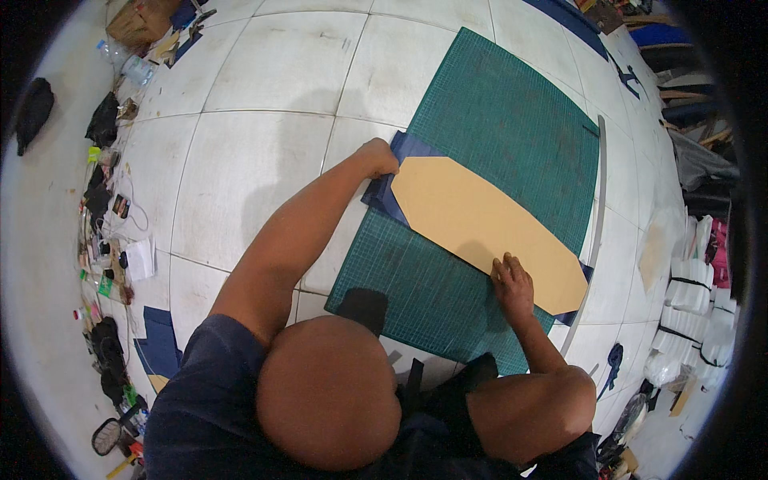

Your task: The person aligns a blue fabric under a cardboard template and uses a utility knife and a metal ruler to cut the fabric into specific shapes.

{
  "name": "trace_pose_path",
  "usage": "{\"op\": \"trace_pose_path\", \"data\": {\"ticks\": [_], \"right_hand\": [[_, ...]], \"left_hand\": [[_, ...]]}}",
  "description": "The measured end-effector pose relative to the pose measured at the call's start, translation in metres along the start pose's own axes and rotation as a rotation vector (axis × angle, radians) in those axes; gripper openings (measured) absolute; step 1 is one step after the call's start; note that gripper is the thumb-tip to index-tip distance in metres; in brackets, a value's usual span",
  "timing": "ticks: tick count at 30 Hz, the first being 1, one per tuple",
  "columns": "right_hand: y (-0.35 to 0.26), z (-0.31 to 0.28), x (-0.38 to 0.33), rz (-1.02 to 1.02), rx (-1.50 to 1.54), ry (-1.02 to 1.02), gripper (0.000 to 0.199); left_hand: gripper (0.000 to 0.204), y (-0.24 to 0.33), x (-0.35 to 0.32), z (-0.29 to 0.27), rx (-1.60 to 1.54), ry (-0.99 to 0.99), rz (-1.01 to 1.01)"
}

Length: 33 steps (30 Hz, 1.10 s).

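Note:
A long tan pattern board (488,228) with clipped corners lies across the green cutting mat (508,104). Under it is a navy blue sheet (387,200), whose edges stick out at both ends of the board. My left hand (379,158) is closed on the sheet's left end, beside the board's corner; its fingertips are partly hidden. My right hand (513,286) rests on the near long edge of the board, fingers stretched over its surface and holding nothing.
A long metal ruler (598,216) lies along the mat's right side. Blue offcuts (158,340) are on the tiled floor at left, near clutter along the wall. White wrapped bundles (688,304) stand at right, and a cardboard box (142,22) sits far left.

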State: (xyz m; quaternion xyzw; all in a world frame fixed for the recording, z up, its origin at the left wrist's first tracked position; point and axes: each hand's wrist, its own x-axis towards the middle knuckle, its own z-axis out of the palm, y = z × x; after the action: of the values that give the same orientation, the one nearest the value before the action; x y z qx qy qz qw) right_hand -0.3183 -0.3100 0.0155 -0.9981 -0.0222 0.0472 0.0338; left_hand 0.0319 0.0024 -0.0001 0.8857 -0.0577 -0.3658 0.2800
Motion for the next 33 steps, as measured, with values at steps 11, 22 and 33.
{"op": "trace_pose_path", "data": {"ticks": [11, 22, 33], "right_hand": [[-0.001, -0.006, -0.007, 0.024, 0.029, 0.002, 0.043], [-0.006, -0.003, -0.001, 0.059, 0.063, -0.055, 0.042], [0.01, 0.002, -0.016, 0.071, 0.132, 0.049, 0.042]], "left_hand": [[0.057, 0.026, -0.038, 0.011, 0.245, 0.348, 0.077], [0.069, 0.009, -0.093, 0.087, 0.569, 0.06, 0.881], [0.066, -0.013, -0.079, 0.102, 0.607, 0.194, 0.997]]}}
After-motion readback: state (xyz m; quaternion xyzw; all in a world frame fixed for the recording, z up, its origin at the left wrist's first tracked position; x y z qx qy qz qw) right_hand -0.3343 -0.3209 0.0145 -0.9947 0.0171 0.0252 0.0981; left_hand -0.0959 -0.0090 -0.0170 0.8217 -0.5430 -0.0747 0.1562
